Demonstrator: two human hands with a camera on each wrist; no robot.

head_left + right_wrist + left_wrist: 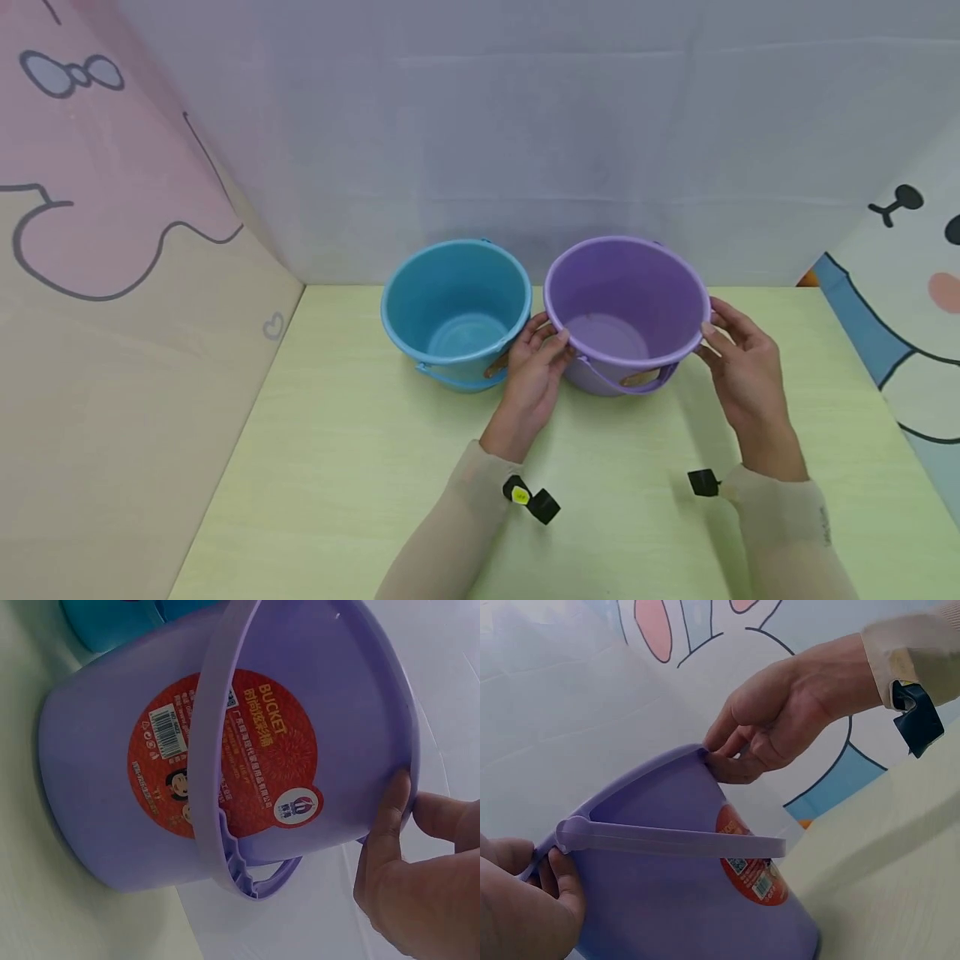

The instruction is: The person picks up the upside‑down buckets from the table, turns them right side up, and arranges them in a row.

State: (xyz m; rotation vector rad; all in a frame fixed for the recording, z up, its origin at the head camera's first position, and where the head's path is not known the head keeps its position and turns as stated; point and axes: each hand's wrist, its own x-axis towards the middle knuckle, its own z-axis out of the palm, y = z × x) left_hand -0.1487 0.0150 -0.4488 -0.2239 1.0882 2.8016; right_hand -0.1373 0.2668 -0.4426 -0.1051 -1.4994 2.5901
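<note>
A purple bucket (611, 342) stands at the back of the table, its handle hanging down at the front. My left hand (534, 367) pinches its rim on the left, thumb inside and fingers outside. On the opposite side my right hand (742, 362) pinches the rim the same way. The right wrist view shows a red label (262, 765) on the bucket's front, partly behind the handle (206, 750). Just left of it is a blue bucket (457, 308), close to the backs of my left fingers. Both buckets look empty inside.
The pale yellow-green table (337, 467) meets a whitish back wall (480, 125) right behind the buckets. Printed cartoon panels stand along the left side (112, 375) and the right side (915, 333).
</note>
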